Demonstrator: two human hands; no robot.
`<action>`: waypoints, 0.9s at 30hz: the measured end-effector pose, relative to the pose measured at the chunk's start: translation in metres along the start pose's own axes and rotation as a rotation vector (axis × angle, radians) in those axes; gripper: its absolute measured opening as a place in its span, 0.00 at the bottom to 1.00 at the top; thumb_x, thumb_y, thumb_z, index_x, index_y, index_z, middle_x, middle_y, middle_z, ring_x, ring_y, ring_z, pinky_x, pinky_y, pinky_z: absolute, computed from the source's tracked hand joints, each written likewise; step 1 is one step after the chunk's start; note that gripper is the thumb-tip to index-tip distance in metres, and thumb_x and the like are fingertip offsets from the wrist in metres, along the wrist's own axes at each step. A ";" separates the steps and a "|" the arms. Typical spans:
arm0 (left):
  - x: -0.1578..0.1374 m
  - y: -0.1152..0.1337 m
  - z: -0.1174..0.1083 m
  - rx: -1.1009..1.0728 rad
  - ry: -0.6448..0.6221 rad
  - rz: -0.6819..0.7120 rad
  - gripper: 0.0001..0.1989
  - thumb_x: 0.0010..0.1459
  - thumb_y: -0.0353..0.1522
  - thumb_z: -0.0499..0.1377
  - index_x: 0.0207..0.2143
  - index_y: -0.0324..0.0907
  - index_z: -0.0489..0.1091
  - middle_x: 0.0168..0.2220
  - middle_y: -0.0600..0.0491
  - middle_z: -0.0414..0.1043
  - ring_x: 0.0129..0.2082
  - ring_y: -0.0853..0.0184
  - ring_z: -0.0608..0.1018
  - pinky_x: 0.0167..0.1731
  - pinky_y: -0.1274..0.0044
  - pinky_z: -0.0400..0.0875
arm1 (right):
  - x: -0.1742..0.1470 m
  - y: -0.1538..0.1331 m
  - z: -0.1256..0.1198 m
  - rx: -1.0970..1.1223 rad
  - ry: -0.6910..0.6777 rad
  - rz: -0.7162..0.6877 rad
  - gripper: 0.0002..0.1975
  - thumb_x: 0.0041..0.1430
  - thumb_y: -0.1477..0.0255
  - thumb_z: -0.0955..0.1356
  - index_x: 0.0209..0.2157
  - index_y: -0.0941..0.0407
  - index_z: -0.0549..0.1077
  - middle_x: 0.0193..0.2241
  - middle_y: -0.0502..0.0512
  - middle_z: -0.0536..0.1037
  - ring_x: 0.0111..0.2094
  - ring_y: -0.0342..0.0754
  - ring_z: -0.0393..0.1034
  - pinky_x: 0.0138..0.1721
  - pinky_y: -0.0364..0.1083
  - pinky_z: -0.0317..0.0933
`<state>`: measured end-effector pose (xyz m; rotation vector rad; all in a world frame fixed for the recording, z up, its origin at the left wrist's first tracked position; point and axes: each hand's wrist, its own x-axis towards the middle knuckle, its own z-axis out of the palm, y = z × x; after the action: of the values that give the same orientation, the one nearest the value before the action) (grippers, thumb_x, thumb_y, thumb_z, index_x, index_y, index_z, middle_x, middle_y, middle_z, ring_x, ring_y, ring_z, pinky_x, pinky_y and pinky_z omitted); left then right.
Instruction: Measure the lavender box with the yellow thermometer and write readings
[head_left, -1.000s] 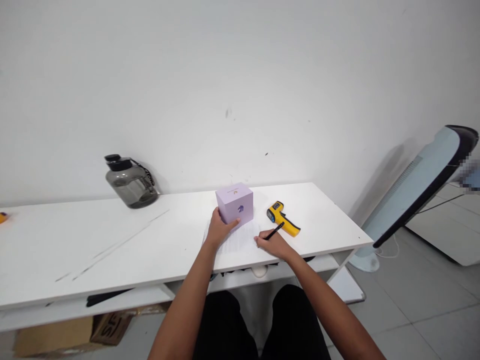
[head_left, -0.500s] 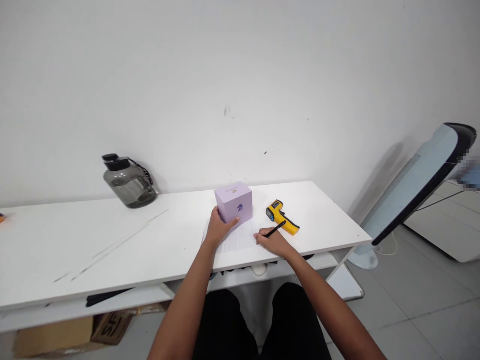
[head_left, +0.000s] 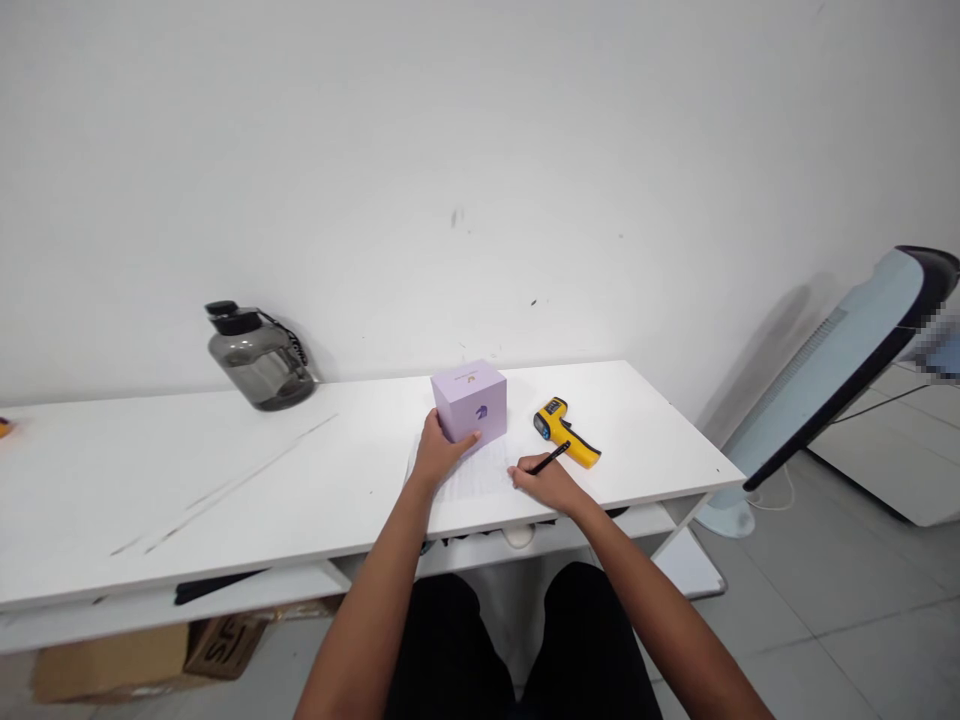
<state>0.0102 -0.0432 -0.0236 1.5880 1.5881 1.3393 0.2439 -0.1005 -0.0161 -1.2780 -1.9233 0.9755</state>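
My left hand (head_left: pixel 441 450) grips a lilac box (head_left: pixel 471 400) by its lower front, thumb across the face that bears a dark purple emblem. Beneath the box lies a sheet of paper (head_left: pixel 472 480) with faint lines of print, partly covered by the hand and the box. A black pen (head_left: pixel 549 458) is pinched in my right hand (head_left: pixel 541 482), which rests at the paper's right side; the pen's tip is hidden by the fingers. Just beyond that hand, a yellow and black infrared thermometer (head_left: pixel 566 432) lies on its side.
On the white desk (head_left: pixel 300 500), a grey see-through water jug (head_left: pixel 261 360) stands near the wall at left. A cardboard box (head_left: pixel 112 665) sits below the desk. To the right, a tall pale blue and black appliance (head_left: pixel 832 360) stands on the tiled floor.
Both hands, the box and the pen keep nearly the same places. The whole view has shifted very slightly.
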 end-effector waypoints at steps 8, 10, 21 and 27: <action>0.001 -0.004 0.001 -0.011 -0.002 0.002 0.42 0.42 0.46 0.71 0.55 0.44 0.57 0.54 0.44 0.65 0.53 0.55 0.72 0.49 0.64 0.70 | -0.002 -0.006 -0.003 -0.007 -0.031 -0.014 0.15 0.58 0.65 0.65 0.20 0.56 0.71 0.19 0.47 0.69 0.26 0.43 0.63 0.30 0.43 0.54; 0.002 -0.004 0.001 -0.012 0.003 0.006 0.41 0.42 0.46 0.71 0.54 0.44 0.57 0.54 0.44 0.65 0.53 0.55 0.72 0.49 0.64 0.70 | -0.003 -0.007 -0.004 -0.009 -0.051 -0.006 0.15 0.58 0.65 0.65 0.20 0.56 0.72 0.19 0.47 0.70 0.26 0.43 0.63 0.30 0.43 0.54; -0.002 0.004 -0.001 0.000 -0.003 -0.031 0.43 0.42 0.46 0.71 0.56 0.44 0.56 0.55 0.43 0.64 0.54 0.54 0.71 0.50 0.63 0.69 | -0.003 -0.007 -0.005 0.033 0.002 0.017 0.16 0.58 0.63 0.64 0.21 0.56 0.69 0.20 0.47 0.69 0.28 0.44 0.63 0.30 0.43 0.54; -0.001 0.005 -0.001 0.018 -0.005 -0.037 0.43 0.41 0.46 0.71 0.56 0.43 0.56 0.56 0.42 0.64 0.55 0.54 0.70 0.51 0.63 0.68 | -0.004 -0.009 -0.004 0.013 0.017 0.026 0.17 0.57 0.63 0.64 0.18 0.55 0.62 0.18 0.45 0.62 0.25 0.43 0.57 0.28 0.43 0.50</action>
<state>0.0112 -0.0456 -0.0192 1.5630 1.6230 1.3044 0.2443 -0.1059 -0.0071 -1.3026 -1.8893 0.9855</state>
